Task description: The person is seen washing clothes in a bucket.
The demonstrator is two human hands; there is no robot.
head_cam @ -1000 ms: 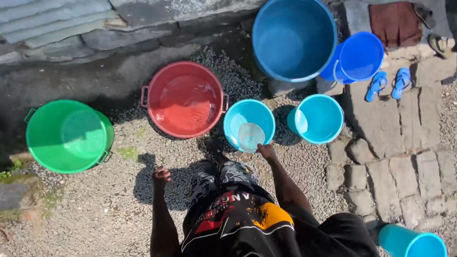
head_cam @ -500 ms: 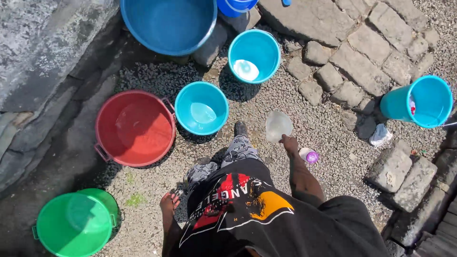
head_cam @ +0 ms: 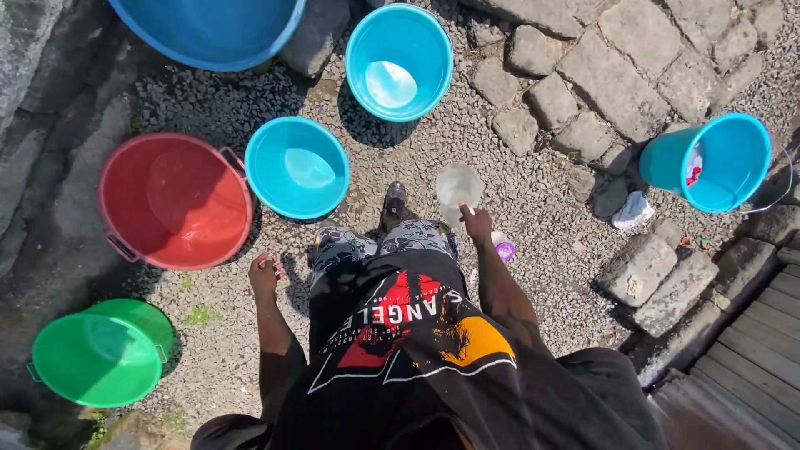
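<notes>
Right hand: the right hand point(head_cam: 477, 223) is stretched forward and low, with its fingers point(head_cam: 472, 213) closed on the rim of a small clear plastic container point(head_cam: 458, 185), which hangs over the gravel just ahead of the person's shoe.
Right fingers: curled tight on the near edge of the container; how the thumb sits cannot be told from this angle.
Clear container: round, see-through and pale, tilted with its open mouth towards the camera, between the shoe point(head_cam: 393, 204) and the cobblestones.
Left hand: the left hand point(head_cam: 265, 275) hangs at the person's side over the gravel, holding nothing.
Left fingers: loosely curled inward, half closed, touching no object.
Nearest to the left hand: a red tub point(head_cam: 173, 200) with side handles, near but apart from the hand, and beside that a turquoise bucket point(head_cam: 297, 167) with a little water in it.
Further buckets: a second turquoise bucket point(head_cam: 398, 61) stands beyond, also with water at the bottom; a large blue basin point(head_cam: 208, 29) is cut by the top edge; a green bucket point(head_cam: 100, 354) sits at lower left.
Right side: a third turquoise bucket point(head_cam: 708, 162) leans against the stones, with white and red things inside.
Ground near the right hand: a small purple and white object point(head_cam: 503, 247) lies on the gravel point(head_cam: 550, 208) just beside the wrist; a white crumpled cloth point(head_cam: 633, 210) lies further right.
Person: dark printed shirt, patterned trousers, standing on the gravel.
</notes>
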